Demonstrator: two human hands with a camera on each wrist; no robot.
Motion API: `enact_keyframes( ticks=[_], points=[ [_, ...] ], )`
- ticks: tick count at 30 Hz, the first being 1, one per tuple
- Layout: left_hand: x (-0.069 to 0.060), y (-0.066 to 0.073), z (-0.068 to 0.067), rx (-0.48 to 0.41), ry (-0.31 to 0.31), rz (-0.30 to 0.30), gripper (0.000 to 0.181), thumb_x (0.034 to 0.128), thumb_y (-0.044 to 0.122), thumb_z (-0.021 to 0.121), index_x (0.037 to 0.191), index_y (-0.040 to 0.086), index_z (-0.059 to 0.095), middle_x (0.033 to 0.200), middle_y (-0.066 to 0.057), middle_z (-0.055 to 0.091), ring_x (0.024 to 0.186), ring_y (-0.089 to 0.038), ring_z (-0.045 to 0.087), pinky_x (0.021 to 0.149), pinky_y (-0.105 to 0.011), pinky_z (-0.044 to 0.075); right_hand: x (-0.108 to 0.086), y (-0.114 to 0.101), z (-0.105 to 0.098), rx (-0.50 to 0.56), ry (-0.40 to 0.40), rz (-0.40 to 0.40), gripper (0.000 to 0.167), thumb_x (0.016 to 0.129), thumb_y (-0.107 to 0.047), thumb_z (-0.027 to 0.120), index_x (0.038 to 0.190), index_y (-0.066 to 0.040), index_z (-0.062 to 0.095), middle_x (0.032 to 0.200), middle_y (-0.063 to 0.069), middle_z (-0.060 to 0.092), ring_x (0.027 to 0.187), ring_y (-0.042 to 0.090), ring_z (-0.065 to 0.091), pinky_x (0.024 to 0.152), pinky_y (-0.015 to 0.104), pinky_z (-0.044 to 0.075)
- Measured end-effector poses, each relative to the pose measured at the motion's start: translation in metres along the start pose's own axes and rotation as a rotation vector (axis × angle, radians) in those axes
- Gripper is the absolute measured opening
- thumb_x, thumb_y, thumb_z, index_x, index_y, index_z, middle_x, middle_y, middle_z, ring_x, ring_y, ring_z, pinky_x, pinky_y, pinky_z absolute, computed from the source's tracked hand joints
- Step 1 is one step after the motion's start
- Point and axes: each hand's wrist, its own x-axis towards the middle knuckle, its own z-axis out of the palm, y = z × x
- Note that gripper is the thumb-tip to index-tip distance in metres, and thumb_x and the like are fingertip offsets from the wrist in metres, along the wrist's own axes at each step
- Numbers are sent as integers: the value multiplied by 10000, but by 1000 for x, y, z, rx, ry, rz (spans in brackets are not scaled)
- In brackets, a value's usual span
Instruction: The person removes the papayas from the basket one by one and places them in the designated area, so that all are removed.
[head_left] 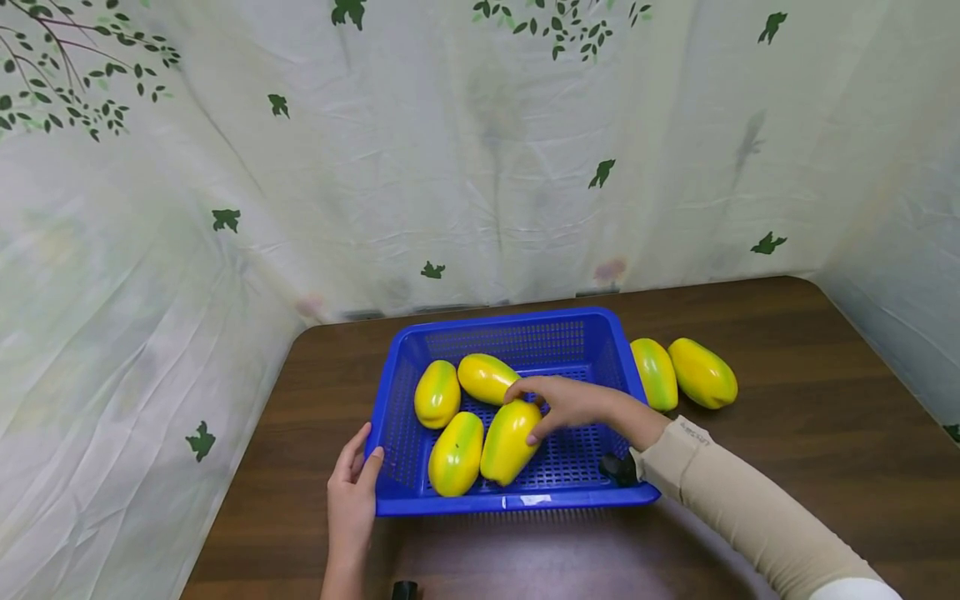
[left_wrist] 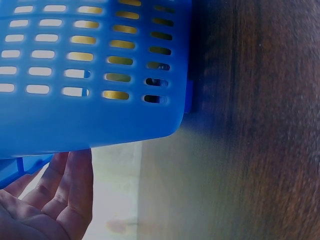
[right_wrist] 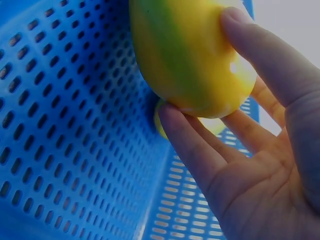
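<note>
A blue plastic basket (head_left: 517,502) with slotted walls stands on the wooden table, several yellow-green papayas inside it. At its left side, my left hand (head_left: 352,492) grips the rim; in the left wrist view the fingers (left_wrist: 75,187) reach behind the rim of the basket (left_wrist: 85,120). My right hand (head_left: 566,406) is inside the basket and holds the front right papaya (head_left: 511,442) between thumb and fingers. In the right wrist view this papaya (right_wrist: 190,55) shows a green streak, with the thumb (right_wrist: 260,45) on one side. Another papaya (head_left: 456,454) lies just left of it.
Two more papayas (head_left: 702,372) lie on the table (head_left: 810,433) just outside the basket's right wall. A pale curtain (head_left: 495,167) with leaf prints hangs behind the table. A small black object (head_left: 405,590) shows at the bottom edge.
</note>
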Motion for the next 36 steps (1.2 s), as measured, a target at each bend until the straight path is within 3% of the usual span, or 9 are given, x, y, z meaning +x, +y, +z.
enact_keyframes(
  ticks=[9, 22, 31, 36],
  points=[
    [1, 0, 0, -25, 18, 2, 383, 913, 244, 530, 1290, 184, 497, 1095, -178, 577, 816, -163, 573, 665, -217, 478, -5, 0, -9, 113, 75, -2, 510, 759, -195, 730, 1208, -191, 486, 1228, -4, 454, 1053, 259, 480, 827, 326, 434],
    [1, 0, 0, -10, 1, -15, 398, 919, 270, 513, 1309, 199, 476, 1145, -171, 555, 869, -196, 558, 685, -206, 473, -12, 0, -17, 277, 205, -58, 524, 746, -162, 740, 1207, -122, 494, 1258, 64, 438, 1049, 277, 497, 803, 328, 465],
    [1, 1, 0, -20, 6, -12, 387, 917, 252, 520, 1297, 185, 488, 1106, -180, 569, 827, -177, 570, 682, -246, 486, -28, -34, -29, 341, 337, -88, 531, 758, -17, 702, 1228, 5, 454, 1249, 153, 441, 1012, 309, 517, 810, 366, 463],
    [1, 1, 0, -22, 5, -7, 392, 916, 258, 523, 1299, 184, 488, 1101, -187, 569, 813, -163, 570, 673, -238, 484, -31, -38, -30, 318, 422, -93, 530, 749, -9, 707, 1219, 11, 463, 1245, 149, 440, 1001, 315, 507, 819, 396, 455]
  ],
)
